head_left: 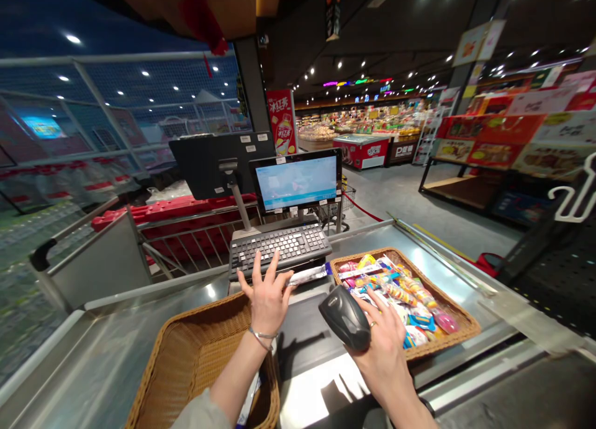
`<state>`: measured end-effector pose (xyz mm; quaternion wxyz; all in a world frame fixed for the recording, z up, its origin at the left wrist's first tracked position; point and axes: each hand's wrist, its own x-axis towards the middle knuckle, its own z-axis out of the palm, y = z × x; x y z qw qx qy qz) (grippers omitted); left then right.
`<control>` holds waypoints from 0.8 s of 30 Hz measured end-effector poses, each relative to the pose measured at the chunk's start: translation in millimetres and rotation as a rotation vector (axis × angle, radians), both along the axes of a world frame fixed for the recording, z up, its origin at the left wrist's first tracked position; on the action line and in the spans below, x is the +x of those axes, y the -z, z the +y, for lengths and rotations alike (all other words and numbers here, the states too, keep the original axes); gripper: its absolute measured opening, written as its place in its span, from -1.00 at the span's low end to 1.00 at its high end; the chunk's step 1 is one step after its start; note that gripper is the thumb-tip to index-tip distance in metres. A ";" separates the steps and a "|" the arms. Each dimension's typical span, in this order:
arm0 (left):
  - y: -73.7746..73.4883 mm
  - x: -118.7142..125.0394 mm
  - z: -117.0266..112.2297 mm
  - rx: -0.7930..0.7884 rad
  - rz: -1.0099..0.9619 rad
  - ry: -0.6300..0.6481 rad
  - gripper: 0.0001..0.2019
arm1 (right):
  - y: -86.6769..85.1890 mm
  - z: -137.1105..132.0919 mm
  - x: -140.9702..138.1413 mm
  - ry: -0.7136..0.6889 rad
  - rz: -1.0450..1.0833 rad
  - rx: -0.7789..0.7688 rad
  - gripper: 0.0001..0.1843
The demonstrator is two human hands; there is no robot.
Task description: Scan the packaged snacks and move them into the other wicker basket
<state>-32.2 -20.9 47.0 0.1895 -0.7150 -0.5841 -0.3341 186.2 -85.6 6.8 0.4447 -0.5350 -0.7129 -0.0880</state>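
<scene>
My left hand (pixel 267 298) is over the front edge of a black keyboard (pixel 279 246), several fingers spread toward its keys. A slim wrapped snack stick (pixel 310 275) with a purple end sticks out from beside the left thumb and appears pinched there; the grip itself is hidden. Wrapped around a black handheld barcode scanner (pixel 343 317) is my right hand (pixel 384 339), its fingers over the near side of a wicker basket (pixel 459 339) full of colourful wrapped sweets (pixel 410 292). Below my left forearm stands a deeper wicker basket (pixel 186 348), with a wrapped packet (pixel 250 399) partly visible inside.
A lit monitor (pixel 298 182) stands behind the keyboard, beside a second screen (pixel 218 165) seen from its back. The metal counter (pixel 112 348) runs under both baskets. Further off are a red freezer (pixel 362 153), shelves of boxed goods (pixel 512 128) and white hooks (pixel 577 193) at right.
</scene>
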 end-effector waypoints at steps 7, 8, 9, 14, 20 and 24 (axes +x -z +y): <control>1.6 -2.9 0.8 -0.004 -0.004 -0.014 -0.86 | 2.5 1.6 -1.0 -0.012 0.001 -0.010 -0.68; 1.6 -3.2 1.0 -0.002 -0.007 -0.014 -0.86 | 3.7 2.1 -0.6 -0.012 0.000 -0.008 -0.68; 1.7 -3.4 1.1 -0.001 -0.008 -0.013 -0.87 | 5.1 2.7 0.0 -0.016 -0.005 -0.003 -0.68; 1.8 -3.9 1.3 -0.001 -0.006 -0.015 -0.87 | 8.5 3.2 0.6 -0.019 -0.009 -0.009 -0.67; 1.9 -4.0 2.1 -0.001 -0.003 -0.015 -0.87 | 3.6 1.9 -4.6 -0.013 0.008 -0.010 -0.70; 1.4 -3.1 3.8 0.020 -0.003 -0.017 -0.87 | 7.7 4.9 -0.9 -0.001 -0.039 0.009 -0.62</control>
